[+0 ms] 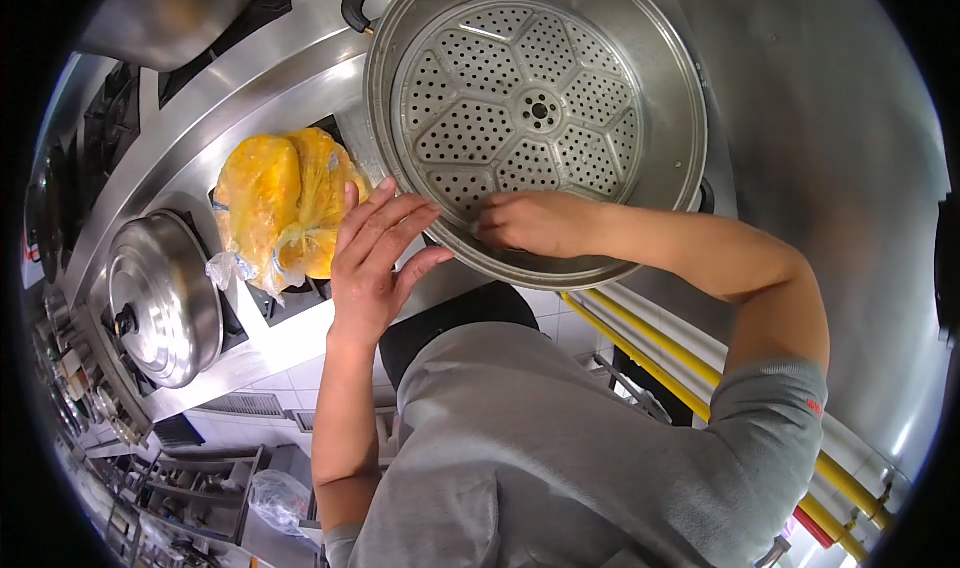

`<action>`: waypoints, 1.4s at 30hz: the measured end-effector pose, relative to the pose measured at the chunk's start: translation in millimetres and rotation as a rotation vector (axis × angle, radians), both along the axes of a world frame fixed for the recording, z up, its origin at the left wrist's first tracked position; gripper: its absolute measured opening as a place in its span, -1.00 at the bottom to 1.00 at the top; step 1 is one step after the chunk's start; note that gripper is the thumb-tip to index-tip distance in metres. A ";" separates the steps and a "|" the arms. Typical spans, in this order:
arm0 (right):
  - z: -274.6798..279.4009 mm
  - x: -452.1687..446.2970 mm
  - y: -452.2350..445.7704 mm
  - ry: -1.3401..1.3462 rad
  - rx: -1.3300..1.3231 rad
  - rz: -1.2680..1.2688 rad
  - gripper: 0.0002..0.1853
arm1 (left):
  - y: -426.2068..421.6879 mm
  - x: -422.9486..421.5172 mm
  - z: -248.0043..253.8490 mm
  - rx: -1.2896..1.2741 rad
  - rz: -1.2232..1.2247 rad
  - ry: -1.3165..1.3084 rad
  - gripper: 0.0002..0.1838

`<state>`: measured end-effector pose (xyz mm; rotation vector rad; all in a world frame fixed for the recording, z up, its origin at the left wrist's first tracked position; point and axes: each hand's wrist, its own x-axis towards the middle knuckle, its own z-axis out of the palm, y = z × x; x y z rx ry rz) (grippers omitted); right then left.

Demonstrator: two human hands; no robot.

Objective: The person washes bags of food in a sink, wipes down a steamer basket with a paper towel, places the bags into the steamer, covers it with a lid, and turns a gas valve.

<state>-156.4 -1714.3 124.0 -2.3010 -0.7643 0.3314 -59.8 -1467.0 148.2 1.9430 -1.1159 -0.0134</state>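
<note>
Person in a grey short-sleeved shirt (560,438) is at the stove, both bare hands at the wide, round, silver-grey metal pot (672,118). Pot sits on the stainless-steel stovetop (315,330), straight ahead and a bit to the person's right. Seated inside it: a round silver metal steamer plate (480,133), punched with small dark holes in wedge-shaped panels, ring of bigger holes at centre.

Right hand (535,223): reaching over the near rim into the pot, fingers curled down at the near edge of the plate. Fingertips hidden; can't tell if they pinch anything. Forearm crosses above the rim.

Left hand (375,258): fingers extended and slightly bent, thumb well apart, nothing in the grip. Hovers by the pot's near-left rim, fingertips right at it; can't tell if they touch.

Left of the pot, just past the left hand: a lumpy yellow bundle in clear plastic bags (262,198), resting over a burner. Farther left, a domed shiny metal lid with a black knob (165,293), apart from the bundle. Two yellow pipes (650,366) run below the stove edge, right of the person.
</note>
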 end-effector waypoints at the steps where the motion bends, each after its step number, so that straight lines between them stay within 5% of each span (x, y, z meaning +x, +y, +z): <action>1: 6.6 -7.9 -7.2 0.080 -0.088 0.057 -0.79 | 0.1 0.3 -0.1 -0.006 -0.004 0.007 -0.53; 5: 32.3 -35.9 -52.2 0.336 -0.299 0.174 -0.83 | 0.3 0.6 0.2 -0.029 -0.011 0.009 -0.52; 8: 40.7 -52.1 -95.7 0.183 -0.650 0.259 -0.91 | 0.0 0.0 0.8 -0.030 -0.001 0.000 -0.52; 10: 35.0 -46.0 -143.8 0.309 -1.008 0.194 -0.90 | 0.2 0.0 2.5 -0.015 -0.001 0.013 -0.53; 13: 64.2 8.5 -179.0 0.291 -0.659 -0.305 -0.87 | 0.0 -2.6 0.6 -0.031 0.016 0.024 -0.54; 15: 59.4 29.8 -179.8 0.191 -0.921 -0.617 -0.85 | 0.7 -2.7 0.9 -0.024 0.011 0.028 -0.54; 20: 17.0 18.5 -166.4 0.180 -1.044 -0.790 -0.81 | -0.3 -3.2 0.8 -0.012 0.008 0.034 -0.54; 28: 23.5 -35.2 -106.7 0.411 -0.985 -1.008 -0.78 | -0.1 0.0 -3.2 -0.071 -0.018 0.015 -0.54; 40: 32.4 -17.1 6.3 0.766 -0.866 -0.616 -0.83 | 41.1 -17.4 14.2 -0.204 0.052 0.079 -0.70; 42: 32.1 -9.6 3.2 0.948 -0.087 -0.762 -0.82 | 69.6 -25.1 18.3 -0.221 0.147 0.073 -0.71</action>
